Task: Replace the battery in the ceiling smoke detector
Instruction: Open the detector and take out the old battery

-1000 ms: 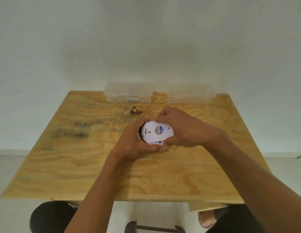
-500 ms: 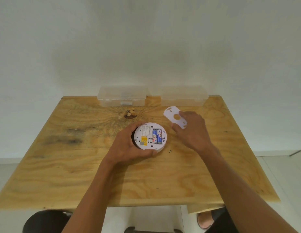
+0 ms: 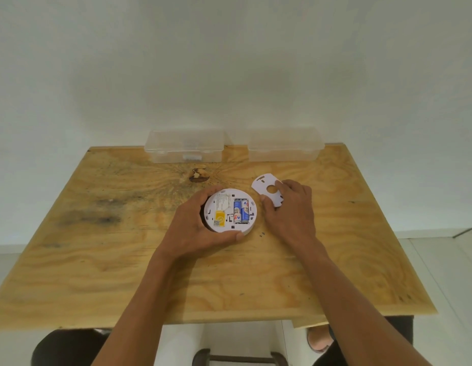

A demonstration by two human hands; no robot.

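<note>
The round smoke alarm (image 3: 229, 210) is looking white with a yellow sticker (image 3: 219, 218). Blue-and-white batteries (image 3: 241, 211) are showing. The wavy-grained table (image 3: 118, 260) is looking yellow-brown.

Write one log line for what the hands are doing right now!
left hand: holds smoke detector | right hand: holds cover plate on table | batteries: still in

We note soft, even overhead light — faint shadows on the plywood tabletop (image 3: 124, 273); wide-angle bowing, slight edge blur.
</note>
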